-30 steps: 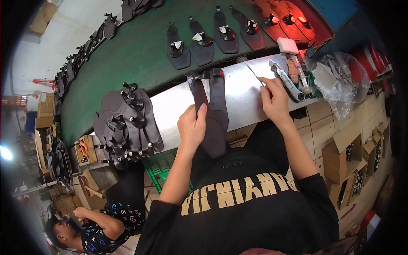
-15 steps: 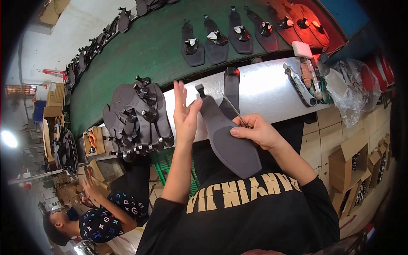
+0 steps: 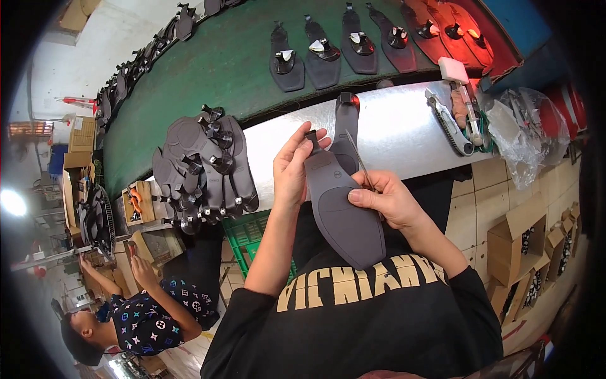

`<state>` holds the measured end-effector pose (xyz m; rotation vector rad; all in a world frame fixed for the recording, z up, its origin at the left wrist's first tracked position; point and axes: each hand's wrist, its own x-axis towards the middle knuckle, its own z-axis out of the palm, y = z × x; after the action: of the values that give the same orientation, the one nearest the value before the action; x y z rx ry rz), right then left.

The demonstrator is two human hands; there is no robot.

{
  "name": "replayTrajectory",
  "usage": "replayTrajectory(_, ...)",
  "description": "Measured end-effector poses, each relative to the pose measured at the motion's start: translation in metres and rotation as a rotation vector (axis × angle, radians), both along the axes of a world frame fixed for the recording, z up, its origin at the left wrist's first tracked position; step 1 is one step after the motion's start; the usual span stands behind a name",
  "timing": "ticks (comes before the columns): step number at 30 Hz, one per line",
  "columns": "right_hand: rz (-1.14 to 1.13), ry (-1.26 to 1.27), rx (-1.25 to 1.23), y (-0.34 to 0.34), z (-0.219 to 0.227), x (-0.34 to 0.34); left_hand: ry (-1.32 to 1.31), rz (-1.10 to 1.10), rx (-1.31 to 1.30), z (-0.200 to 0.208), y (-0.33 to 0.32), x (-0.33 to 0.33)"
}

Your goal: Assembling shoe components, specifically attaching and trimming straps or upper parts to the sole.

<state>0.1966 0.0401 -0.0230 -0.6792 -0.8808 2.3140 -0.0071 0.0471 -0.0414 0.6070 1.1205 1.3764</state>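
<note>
At the near edge of the metal bench [image 3: 404, 136], over the person's lap, both hands hold a dark grey sole [image 3: 341, 211]. Its long axis runs from about 11 o'clock, where the narrow end with a small strap stub sits, down to 5 o'clock, where the broad rounded end hangs over the black shirt. The left hand [image 3: 291, 170] is clamped on the sole's left edge near the narrow end, fingers curled over the top. The right hand [image 3: 388, 201] grips the right edge at mid-length, thumb on the face, and pinches a thin metal needle [image 3: 358, 161] that slants up toward 11 o'clock.

A second sole [image 3: 346, 126] lies on the bench just beyond, its long axis toward 12 o'clock. The bench has bare metal at 1 o'clock, between that sole and a utility knife [image 3: 449, 123] with other tools at 2 o'clock. At 9 o'clock a pile of soles [image 3: 202, 167] overhangs the bench's left end. Past the bench's far edge, a green belt [image 3: 208, 69] carries a curved row of strapped soles [image 3: 323, 54] from 10 to 1 o'clock.

Open cardboard boxes [image 3: 527, 246] at 4 o'clock hold small dark parts. A clear plastic bag [image 3: 527, 136] at 3 o'clock has contents I cannot make out. A green crate [image 3: 249, 237] sits under the bench at 8 o'clock. Another person [image 3: 136, 316] sits at 8 o'clock, well apart.
</note>
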Motion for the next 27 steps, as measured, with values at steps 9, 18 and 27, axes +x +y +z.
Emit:
replayTrajectory(9, 0.012, 0.009, 0.023, 0.000, -0.001, -0.001, -0.021, 0.037, 0.022, 0.003, 0.000, 0.003)
replayTrajectory(18, 0.021, -0.026, 0.057, 0.002, -0.003, -0.005, -0.009, 0.061, 0.069, 0.003, 0.005, -0.001)
replayTrajectory(27, 0.038, -0.115, 0.176, 0.001, -0.001, -0.011, 0.092, 0.226, 0.133, 0.015, 0.006, -0.004)
